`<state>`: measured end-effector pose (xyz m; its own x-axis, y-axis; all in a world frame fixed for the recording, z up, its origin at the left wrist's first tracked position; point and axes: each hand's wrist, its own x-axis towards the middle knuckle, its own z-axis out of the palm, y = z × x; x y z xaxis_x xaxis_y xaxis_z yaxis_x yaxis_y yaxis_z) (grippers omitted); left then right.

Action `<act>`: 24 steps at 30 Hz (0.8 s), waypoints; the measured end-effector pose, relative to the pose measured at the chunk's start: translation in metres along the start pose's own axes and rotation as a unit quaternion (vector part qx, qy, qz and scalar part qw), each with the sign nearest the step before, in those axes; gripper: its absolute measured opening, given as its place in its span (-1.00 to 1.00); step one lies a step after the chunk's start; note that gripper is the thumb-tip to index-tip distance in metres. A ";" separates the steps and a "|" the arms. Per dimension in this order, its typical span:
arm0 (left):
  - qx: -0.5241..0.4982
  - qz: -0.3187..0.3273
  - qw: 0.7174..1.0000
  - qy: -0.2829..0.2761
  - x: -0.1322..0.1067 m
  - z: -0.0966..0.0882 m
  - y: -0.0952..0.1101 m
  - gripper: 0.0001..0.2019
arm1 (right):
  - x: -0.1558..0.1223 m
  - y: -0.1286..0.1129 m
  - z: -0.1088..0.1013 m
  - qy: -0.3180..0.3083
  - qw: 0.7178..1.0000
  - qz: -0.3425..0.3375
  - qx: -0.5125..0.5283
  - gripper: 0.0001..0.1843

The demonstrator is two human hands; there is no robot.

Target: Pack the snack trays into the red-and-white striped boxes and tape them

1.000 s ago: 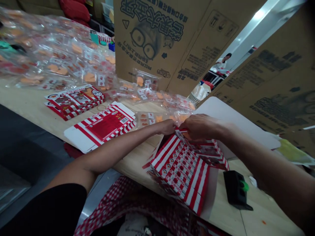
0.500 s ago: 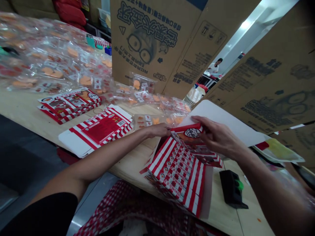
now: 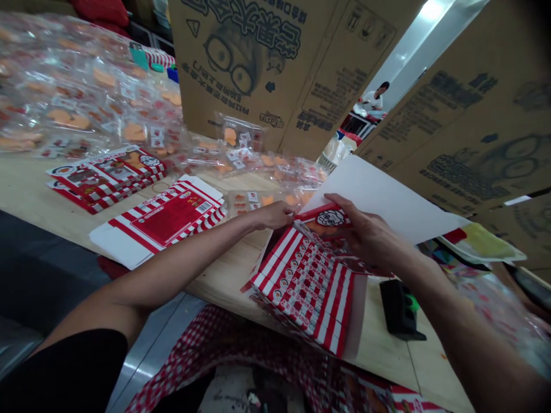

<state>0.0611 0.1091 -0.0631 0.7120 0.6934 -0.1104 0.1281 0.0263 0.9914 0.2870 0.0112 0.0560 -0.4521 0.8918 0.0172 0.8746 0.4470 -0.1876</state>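
A red-and-white striped display carton (image 3: 307,287) stands on the wooden table (image 3: 51,195), packed with rows of small red-and-white packs. My left hand (image 3: 275,214) rests closed on the carton's far left corner. My right hand (image 3: 370,238) grips a small red pack (image 3: 331,221) with a cartoon face at the carton's far edge, fingers curled over it. A white sheet (image 3: 383,195) lies just behind both hands.
Flat striped cartons (image 3: 161,218) and a stack of red packs (image 3: 107,175) lie to the left. Clear bags of orange items (image 3: 86,109) cover the back of the table. Large brown cardboard boxes (image 3: 275,63) stand behind. A black tool (image 3: 398,310) sits right of the carton. A person (image 3: 374,97) is far behind.
My right hand has lifted away from my left and now shows the small red pack it holds at the carton's far edge. The view has shifted slightly left and down.
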 end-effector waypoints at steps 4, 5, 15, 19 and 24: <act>0.000 -0.006 1.000 -0.027 -0.006 -0.002 0.006 -0.85 | 0.005 -0.005 0.000 0.023 0.999 -0.016 -0.021 -0.14; 0.003 -0.007 1.000 -0.026 -0.007 -0.004 0.006 -0.84 | 0.007 -0.005 0.000 0.038 0.999 -0.020 -0.025 -0.17; 0.125 0.000 0.989 0.077 -0.020 0.003 0.014 -0.78 | 0.013 0.005 0.005 0.042 0.996 -0.056 0.048 -0.17; 0.451 0.090 0.854 0.243 -0.049 0.024 0.037 -0.75 | 0.016 0.004 0.010 0.069 0.995 -0.056 0.055 -0.19; 0.549 0.154 0.822 -0.002 -0.051 0.048 0.059 -0.60 | 0.020 0.008 0.010 0.011 0.999 -0.037 0.028 -0.18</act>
<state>0.0654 0.0402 -0.0027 0.8289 0.5438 0.1312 0.4860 -0.8161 0.3127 0.2832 0.0324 0.0446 -0.5106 0.8581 0.0540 0.8278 0.5076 -0.2390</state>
